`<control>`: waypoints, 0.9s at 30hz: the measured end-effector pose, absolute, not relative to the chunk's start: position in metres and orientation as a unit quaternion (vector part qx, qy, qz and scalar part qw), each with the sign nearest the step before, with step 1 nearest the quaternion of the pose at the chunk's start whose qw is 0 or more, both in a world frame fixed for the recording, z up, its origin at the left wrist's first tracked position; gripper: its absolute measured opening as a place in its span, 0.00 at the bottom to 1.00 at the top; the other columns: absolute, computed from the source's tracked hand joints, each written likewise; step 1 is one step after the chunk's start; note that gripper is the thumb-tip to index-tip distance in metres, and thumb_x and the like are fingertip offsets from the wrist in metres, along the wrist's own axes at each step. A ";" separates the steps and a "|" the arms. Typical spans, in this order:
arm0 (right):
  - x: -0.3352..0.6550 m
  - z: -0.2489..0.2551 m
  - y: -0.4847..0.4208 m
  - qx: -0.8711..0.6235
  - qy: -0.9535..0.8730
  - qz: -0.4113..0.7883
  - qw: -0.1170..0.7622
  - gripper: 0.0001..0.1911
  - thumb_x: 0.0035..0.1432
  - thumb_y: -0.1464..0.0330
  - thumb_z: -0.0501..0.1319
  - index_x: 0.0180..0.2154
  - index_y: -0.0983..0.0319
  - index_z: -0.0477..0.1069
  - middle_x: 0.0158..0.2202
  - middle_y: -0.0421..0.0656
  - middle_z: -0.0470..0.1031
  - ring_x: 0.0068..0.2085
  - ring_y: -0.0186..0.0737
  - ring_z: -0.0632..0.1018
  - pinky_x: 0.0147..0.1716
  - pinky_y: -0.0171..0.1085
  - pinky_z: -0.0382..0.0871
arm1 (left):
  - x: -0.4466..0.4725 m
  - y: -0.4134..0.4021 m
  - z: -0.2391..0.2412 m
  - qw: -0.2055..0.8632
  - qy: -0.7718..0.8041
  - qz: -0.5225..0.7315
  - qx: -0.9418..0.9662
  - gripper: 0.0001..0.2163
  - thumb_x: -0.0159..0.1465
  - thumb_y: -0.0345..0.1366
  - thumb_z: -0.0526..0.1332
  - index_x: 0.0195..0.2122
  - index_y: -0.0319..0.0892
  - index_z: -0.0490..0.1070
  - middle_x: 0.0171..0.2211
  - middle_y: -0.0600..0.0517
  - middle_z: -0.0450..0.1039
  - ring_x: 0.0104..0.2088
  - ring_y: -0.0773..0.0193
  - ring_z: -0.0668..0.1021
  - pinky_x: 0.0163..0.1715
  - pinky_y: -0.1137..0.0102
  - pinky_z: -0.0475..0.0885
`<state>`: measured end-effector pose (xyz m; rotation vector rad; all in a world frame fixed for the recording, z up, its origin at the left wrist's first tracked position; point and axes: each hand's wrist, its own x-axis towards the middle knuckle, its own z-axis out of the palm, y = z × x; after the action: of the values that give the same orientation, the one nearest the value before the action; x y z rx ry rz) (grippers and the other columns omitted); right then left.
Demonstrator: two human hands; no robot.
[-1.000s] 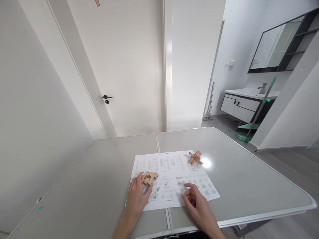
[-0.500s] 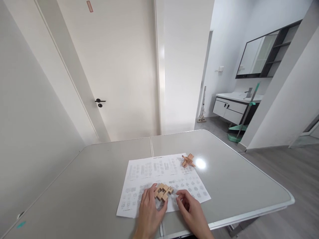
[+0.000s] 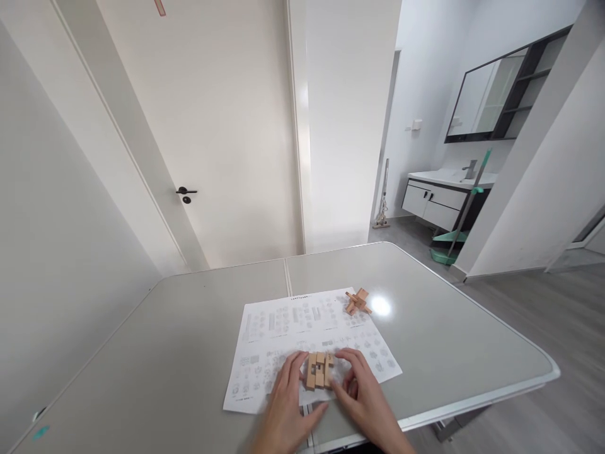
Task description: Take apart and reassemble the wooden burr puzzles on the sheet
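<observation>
Several notched wooden puzzle pieces (image 3: 319, 371) lie side by side on a printed instruction sheet (image 3: 265, 340), forming a small block with a gap in the middle. My left hand (image 3: 286, 403) is on their left, its fingertips close against the left piece and its thumb spread away toward the table edge. From the right, my right hand (image 3: 362, 394) has its thumb and index finger at the near and far ends of the rightmost piece. Its other fingers are curled under and partly hidden.
An assembled wooden burr puzzle (image 3: 358, 302) sits on the sheet's far right corner. The grey folding table (image 3: 189, 353) has a seam down its middle and a metal rim. Beyond it are a closed door (image 3: 236, 126) and a washbasin cabinet (image 3: 435, 200).
The wooden pieces have turned from a slant to nearly straight and shifted right. My right hand has come in to their right side, and my left thumb has moved off them.
</observation>
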<state>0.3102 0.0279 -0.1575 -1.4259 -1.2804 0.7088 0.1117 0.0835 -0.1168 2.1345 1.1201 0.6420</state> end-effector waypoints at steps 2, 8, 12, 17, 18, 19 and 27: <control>0.310 -0.156 0.028 -0.586 -0.547 0.309 0.511 0.24 0.59 0.65 0.63 0.58 0.55 0.66 0.65 0.51 0.63 0.28 0.35 0.75 0.33 0.39 0.75 | 0.107 0.094 -0.108 0.351 0.410 0.218 0.813 0.40 0.55 0.32 0.69 0.69 0.52 0.56 0.65 0.45 0.63 0.53 0.52 0.76 0.61 0.55 0.66; 0.309 -0.155 0.028 -0.631 -0.535 0.308 0.470 0.33 0.55 0.68 0.65 0.62 0.56 0.64 0.27 0.35 0.73 0.27 0.43 0.76 0.33 0.40 0.73 | 0.111 0.118 -0.086 0.395 0.382 0.132 0.825 0.42 0.53 0.35 0.73 0.68 0.55 0.60 0.54 0.48 0.74 0.53 0.49 0.75 0.60 0.56 0.66; 0.308 -0.154 0.027 -0.618 -0.523 0.293 0.509 0.28 0.55 0.67 0.65 0.58 0.57 0.68 0.37 0.40 0.75 0.29 0.41 0.76 0.33 0.40 0.74 | 0.112 0.121 -0.084 0.413 0.386 0.152 0.810 0.37 0.55 0.35 0.72 0.66 0.57 0.63 0.58 0.49 0.72 0.48 0.53 0.77 0.56 0.57 0.69; 0.312 -0.142 0.021 -0.558 -0.442 0.351 0.608 0.28 0.55 0.63 0.68 0.57 0.57 0.67 0.52 0.49 0.71 0.36 0.41 0.78 0.31 0.38 0.75 | 0.101 0.106 -0.089 0.482 0.403 0.277 0.727 0.31 0.61 0.40 0.69 0.65 0.55 0.62 0.62 0.47 0.70 0.49 0.56 0.78 0.59 0.56 0.70; 0.313 -0.138 0.019 -0.545 -0.423 0.378 0.617 0.28 0.56 0.62 0.69 0.57 0.57 0.67 0.50 0.47 0.72 0.36 0.41 0.78 0.34 0.38 0.76 | 0.099 0.102 -0.091 0.500 0.398 0.298 0.710 0.31 0.62 0.41 0.68 0.66 0.55 0.61 0.63 0.46 0.69 0.49 0.56 0.78 0.59 0.56 0.70; 0.314 -0.134 0.018 -0.530 -0.407 0.407 0.623 0.28 0.55 0.60 0.70 0.56 0.56 0.67 0.48 0.46 0.73 0.36 0.40 0.78 0.37 0.39 0.76 | 0.098 0.099 -0.092 0.516 0.390 0.315 0.695 0.31 0.63 0.42 0.68 0.66 0.55 0.60 0.63 0.46 0.69 0.50 0.56 0.78 0.58 0.56 0.71; 0.304 -0.115 0.033 -0.482 -0.420 0.534 0.553 0.25 0.62 0.42 0.60 0.34 0.58 0.67 0.23 0.32 0.59 0.22 0.32 0.60 0.22 0.33 0.56 | 0.111 0.094 -0.095 0.571 0.368 0.373 0.633 0.33 0.58 0.44 0.73 0.63 0.52 0.63 0.63 0.42 0.68 0.47 0.53 0.81 0.54 0.54 0.75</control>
<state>0.3040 0.0327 -0.1148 -1.1406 -0.9937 1.2615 0.1109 0.0941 -0.0952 1.4840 0.8623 0.8740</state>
